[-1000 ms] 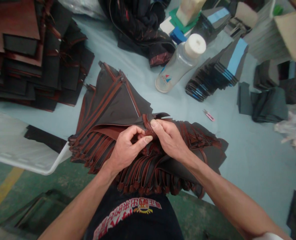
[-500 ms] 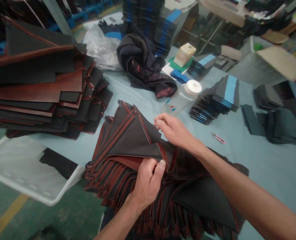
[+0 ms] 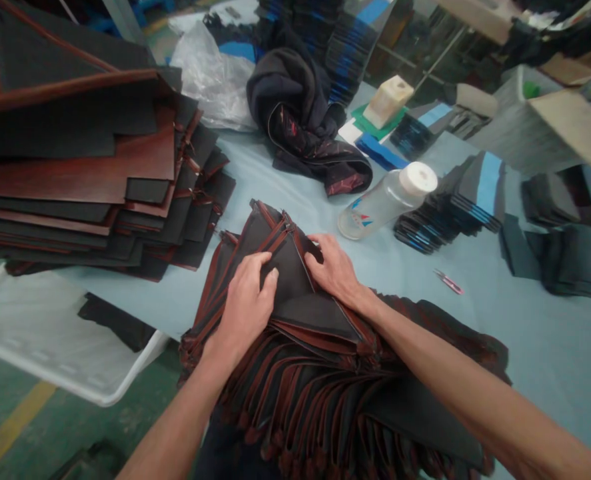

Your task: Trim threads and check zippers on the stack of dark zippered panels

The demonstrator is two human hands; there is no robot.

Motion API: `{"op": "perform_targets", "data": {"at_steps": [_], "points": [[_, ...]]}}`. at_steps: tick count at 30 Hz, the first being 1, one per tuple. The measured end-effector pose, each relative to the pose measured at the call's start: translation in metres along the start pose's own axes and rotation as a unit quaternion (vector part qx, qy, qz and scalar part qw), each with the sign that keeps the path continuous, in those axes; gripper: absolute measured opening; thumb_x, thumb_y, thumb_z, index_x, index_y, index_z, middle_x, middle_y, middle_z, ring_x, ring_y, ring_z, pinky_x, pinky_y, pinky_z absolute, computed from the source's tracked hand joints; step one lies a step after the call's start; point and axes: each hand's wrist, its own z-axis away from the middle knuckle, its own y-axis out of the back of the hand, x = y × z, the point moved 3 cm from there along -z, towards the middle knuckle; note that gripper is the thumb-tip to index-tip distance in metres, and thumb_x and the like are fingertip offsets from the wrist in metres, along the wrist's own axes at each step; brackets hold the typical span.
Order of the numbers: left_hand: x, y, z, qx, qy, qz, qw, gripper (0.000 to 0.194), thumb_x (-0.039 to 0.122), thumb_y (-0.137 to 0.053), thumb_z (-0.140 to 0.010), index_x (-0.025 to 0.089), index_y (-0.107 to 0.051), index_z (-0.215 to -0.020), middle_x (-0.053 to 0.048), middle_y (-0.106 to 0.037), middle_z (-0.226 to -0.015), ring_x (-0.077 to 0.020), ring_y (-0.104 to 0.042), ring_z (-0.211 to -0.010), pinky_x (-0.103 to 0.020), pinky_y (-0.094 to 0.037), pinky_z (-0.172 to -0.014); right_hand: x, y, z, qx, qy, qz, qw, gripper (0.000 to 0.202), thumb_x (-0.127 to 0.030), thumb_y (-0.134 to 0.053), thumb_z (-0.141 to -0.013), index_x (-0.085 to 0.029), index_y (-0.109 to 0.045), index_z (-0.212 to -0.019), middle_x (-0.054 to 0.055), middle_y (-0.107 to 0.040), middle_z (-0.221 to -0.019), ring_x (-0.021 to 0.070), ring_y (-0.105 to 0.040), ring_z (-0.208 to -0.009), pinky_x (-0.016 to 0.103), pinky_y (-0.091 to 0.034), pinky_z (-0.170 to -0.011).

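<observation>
A dark grey fabric panel with red-brown trim and a zipper edge (image 3: 295, 267) lies on top of a thick fanned stack of similar pieces (image 3: 295, 387). My left hand (image 3: 249, 297) rests on the left part of this top panel, thumb and fingers apart. My right hand (image 3: 334, 270) lies at the panel's right edge beside the zipper, its thumb and index finger apart; its other fingertips are partly hidden. The rest of the stack drapes over the table's front edge, partly under my right forearm.
Tall piles of brown and black panels (image 3: 145, 160) stand at left, above a white bin (image 3: 110, 393). A clear bottle (image 3: 380, 207), thread snips (image 3: 448, 281), a dark jacket (image 3: 300, 120) and black stacks with blue strips (image 3: 455, 200) lie on the light-blue table (image 3: 485, 347).
My left hand has let go of the panel's lower edge and moved up onto its surface. My right hand has come down onto its right edge, and the panel lies flatter.
</observation>
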Motion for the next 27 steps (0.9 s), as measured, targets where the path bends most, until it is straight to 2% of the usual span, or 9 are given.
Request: {"op": "perform_targets", "data": {"at_steps": [2, 5, 9, 12, 15, 18, 22, 24, 27], "points": [[-0.011, -0.012, -0.017, -0.029, -0.028, -0.033, 0.999, 0.033, 0.02, -0.058, -0.098, 0.009, -0.064, -0.128, -0.021, -0.071, -0.129, -0.0338, -0.067, -0.125, -0.05, -0.052, -0.111, -0.005, 0.002, 0.01, 0.021, 0.019, -0.007, 1.0, 0.04, -0.025, -0.053, -0.093, -0.018, -0.065, -0.131, 0.016, -0.069, -0.133, 0.0292, -0.064, -0.126, 0.045, -0.05, -0.112], [-0.015, -0.025, -0.028, -0.039, -0.033, -0.06, 0.997, 0.034, 0.022, -0.059, -0.097, 0.008, -0.064, -0.128, -0.023, -0.069, -0.13, -0.0337, -0.068, -0.119, -0.049, -0.054, -0.107, -0.009, 0.004, 0.019, 0.035, 0.013, -0.027, 0.999, 0.03, -0.031, -0.056, -0.097, -0.02, -0.069, -0.121, 0.012, -0.074, -0.115, 0.0268, -0.07, -0.106, 0.041, -0.055, -0.098], [-0.007, -0.026, -0.038, -0.074, 0.047, -0.067, 0.994, 0.03, 0.032, -0.062, -0.097, 0.013, -0.068, -0.119, -0.016, -0.076, -0.113, -0.0328, -0.072, -0.104, -0.046, -0.054, -0.095, -0.013, 0.01, 0.015, -0.023, -0.017, -0.062, 0.998, 0.031, -0.033, -0.052, -0.099, -0.021, -0.07, -0.121, 0.006, -0.076, -0.096, 0.0228, -0.068, -0.084, 0.036, -0.052, -0.084], [0.003, -0.022, -0.05, -0.133, 0.066, 0.011, 0.989, 0.028, 0.042, -0.063, -0.095, 0.017, -0.073, -0.106, -0.008, -0.077, -0.097, -0.0281, -0.07, -0.09, -0.04, -0.052, -0.085, -0.022, 0.021, 0.011, -0.075, 0.035, -0.077, 0.994, 0.031, -0.022, -0.049, -0.093, -0.023, -0.07, -0.117, 0.003, -0.075, -0.094, 0.0209, -0.065, -0.082, 0.032, -0.048, -0.081], [0.015, -0.015, -0.053, -0.175, 0.05, 0.148, 0.972, 0.025, 0.041, -0.064, -0.094, 0.018, -0.075, -0.096, -0.004, -0.076, -0.093, -0.0222, -0.068, -0.087, -0.033, -0.05, -0.084, -0.031, 0.035, 0.016, -0.086, 0.097, -0.107, 0.986, 0.02, -0.014, -0.046, -0.088, -0.022, -0.063, -0.095, 0.004, -0.069, -0.093, 0.02, -0.062, -0.086, 0.031, -0.046, -0.081], [0.023, -0.012, -0.034, -0.208, 0.116, 0.299, 0.924, 0.024, 0.042, -0.071, -0.093, 0.019, -0.078, -0.097, -0.003, -0.078, -0.097, -0.0213, -0.068, -0.097, -0.029, -0.051, -0.092, -0.039, 0.048, 0.031, -0.075, 0.124, -0.138, 0.98, 0.017, -0.01, -0.042, -0.086, -0.022, -0.053, -0.085, 0.003, -0.063, -0.086, 0.0185, -0.058, -0.082, 0.032, -0.045, -0.079], [0.032, -0.021, 0.013, -0.222, 0.258, 0.476, 0.811, 0.026, 0.04, -0.079, -0.089, 0.022, -0.078, -0.108, -0.002, -0.08, -0.104, -0.0192, -0.07, -0.095, -0.029, -0.055, -0.093, -0.045, 0.059, 0.06, -0.114, 0.07, -0.209, 0.969, 0.01, -0.014, -0.048, -0.087, -0.022, -0.051, -0.082, -0.002, -0.057, -0.075, 0.0143, -0.05, -0.069, 0.03, -0.041, -0.072], [0.037, -0.024, 0.031, -0.213, 0.276, 0.487, 0.801, 0.024, 0.039, -0.082, -0.087, 0.022, -0.078, -0.104, -0.001, -0.08, -0.099, -0.0169, -0.069, -0.087, -0.027, -0.055, -0.087, -0.046, 0.063, 0.072, -0.125, 0.01, -0.255, 0.959, 0.007, -0.024, -0.057, -0.087, -0.022, -0.053, -0.081, -0.003, -0.057, -0.075, 0.0134, -0.049, -0.069, 0.029, -0.04, -0.069], [0.045, -0.025, 0.042, -0.208, 0.249, 0.44, 0.837, 0.021, 0.04, -0.079, -0.09, 0.02, -0.078, -0.096, -0.002, -0.078, -0.094, -0.017, -0.067, -0.086, -0.026, -0.054, -0.081, -0.043, 0.065, 0.084, -0.14, -0.116, -0.318, 0.931, 0.023, -0.042, -0.06, -0.087, -0.022, -0.054, -0.077, -0.002, -0.056, -0.074, 0.0135, -0.047, -0.068, 0.028, -0.037, -0.064]]}}
